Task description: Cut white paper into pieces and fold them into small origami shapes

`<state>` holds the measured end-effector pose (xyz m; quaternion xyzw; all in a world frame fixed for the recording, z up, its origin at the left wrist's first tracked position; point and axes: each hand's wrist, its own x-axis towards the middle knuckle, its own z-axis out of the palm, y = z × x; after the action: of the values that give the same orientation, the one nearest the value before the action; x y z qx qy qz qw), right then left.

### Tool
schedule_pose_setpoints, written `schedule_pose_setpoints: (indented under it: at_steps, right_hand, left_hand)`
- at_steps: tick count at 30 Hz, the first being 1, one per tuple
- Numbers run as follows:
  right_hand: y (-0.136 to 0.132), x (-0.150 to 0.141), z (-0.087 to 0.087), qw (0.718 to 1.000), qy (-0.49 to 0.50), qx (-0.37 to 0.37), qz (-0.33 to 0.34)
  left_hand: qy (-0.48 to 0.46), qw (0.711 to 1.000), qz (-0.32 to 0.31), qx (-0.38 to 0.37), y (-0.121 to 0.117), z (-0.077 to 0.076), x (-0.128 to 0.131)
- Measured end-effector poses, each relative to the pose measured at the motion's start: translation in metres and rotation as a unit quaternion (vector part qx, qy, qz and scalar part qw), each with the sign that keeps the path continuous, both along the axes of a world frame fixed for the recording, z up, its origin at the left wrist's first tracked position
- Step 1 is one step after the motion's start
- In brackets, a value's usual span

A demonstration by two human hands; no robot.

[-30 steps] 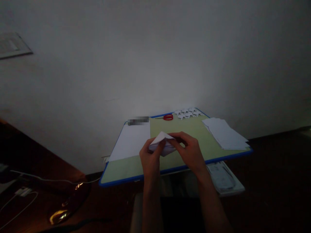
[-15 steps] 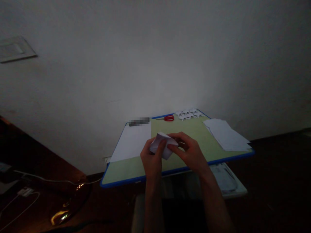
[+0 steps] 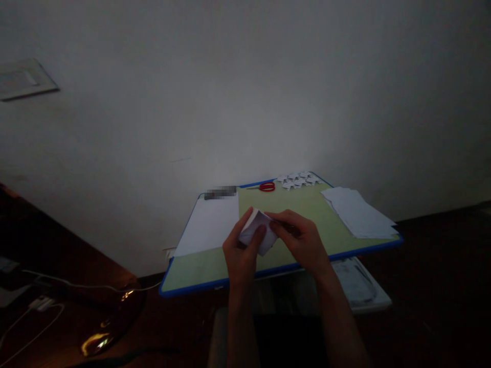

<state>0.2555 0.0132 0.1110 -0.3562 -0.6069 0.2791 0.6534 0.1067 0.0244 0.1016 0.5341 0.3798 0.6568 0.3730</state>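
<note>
A small folded white paper [image 3: 253, 228] is held above the front half of the table, tilted with one corner up. My left hand [image 3: 240, 253] grips it from the left, thumb across its near face and fingers behind. On its right edge, my right hand [image 3: 301, 237] pinches the paper between thumb and fingers. How the paper's far side is folded is hidden.
The table [image 3: 203, 270] has a green top and blue rim. On it are a white sheet [image 3: 209, 225] at left, red-handled scissors [image 3: 266, 187], several folded white paper pieces [image 3: 299, 181] at back, and stacked papers [image 3: 356, 212] at right. A wall stands behind.
The folded paper has turned in my hands, from an opened, peaked shape to a flatter tilted one. My left thumb has slid across its face, and my right fingers have shifted along its right edge.
</note>
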Motion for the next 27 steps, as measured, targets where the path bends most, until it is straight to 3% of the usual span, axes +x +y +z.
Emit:
schedule_pose_setpoints:
  at_steps: [6,17,21,27]
  right_hand:
    - [-0.0009,0.0038,-0.0001,1.0,0.004,0.003,0.027]
    - [-0.0033,0.004,-0.0027,0.995,-0.082,0.027,0.052]
    - [-0.0045,0.0052,-0.0038,0.994,-0.089,0.006,0.056]
    - [-0.0032,0.0069,-0.0019,0.994,-0.077,0.034,0.07]
  left_hand:
    - [-0.013,1.0,-0.013,-0.009,0.0004,-0.0026,-0.0004]
    - [-0.048,0.998,-0.034,-0.018,-0.0017,-0.002,-0.0007]
    - [-0.057,0.997,-0.033,-0.026,-0.0025,0.0002,0.0001]
    - [-0.045,0.997,-0.045,-0.033,-0.0041,0.0049,0.0003]
